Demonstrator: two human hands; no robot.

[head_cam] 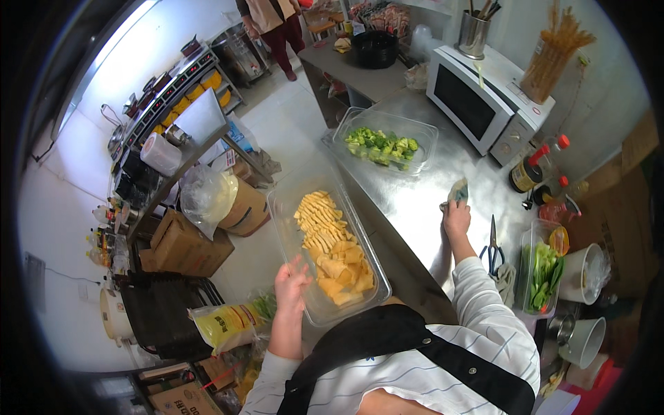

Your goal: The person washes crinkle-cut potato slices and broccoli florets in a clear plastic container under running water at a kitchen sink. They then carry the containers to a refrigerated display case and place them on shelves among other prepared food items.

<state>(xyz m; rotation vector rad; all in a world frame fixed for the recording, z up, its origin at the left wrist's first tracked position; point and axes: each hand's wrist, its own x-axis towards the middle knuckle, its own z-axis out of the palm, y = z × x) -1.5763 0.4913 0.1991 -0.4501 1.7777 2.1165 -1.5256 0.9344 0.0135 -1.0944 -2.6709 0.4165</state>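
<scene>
My left hand (291, 284) holds a clear plastic container (383, 280) by its near left side, off the steel table and close to my body. Inside it are ridged, sliced yellow pieces on skewers (319, 220) and folded yellow sheets (342, 270), perhaps tofu skin. My right hand (457, 220) grips a crumpled cloth (458, 191) on the shiny stainless steel table (410, 199). A second clear container (429, 132) with broccoli florets (381, 145) rests at the table's far left corner. Scissors (493, 249) with dark blue handles lie right of my right forearm.
A white microwave (477, 98) carries a steel utensil holder (473, 35) and dry noodle sticks (550, 62). Sauce bottles (526, 174) and a box of leafy greens (542, 280) line the right. Cardboard boxes (187, 244) sit on the floor at left. A person (275, 31) stands at the back.
</scene>
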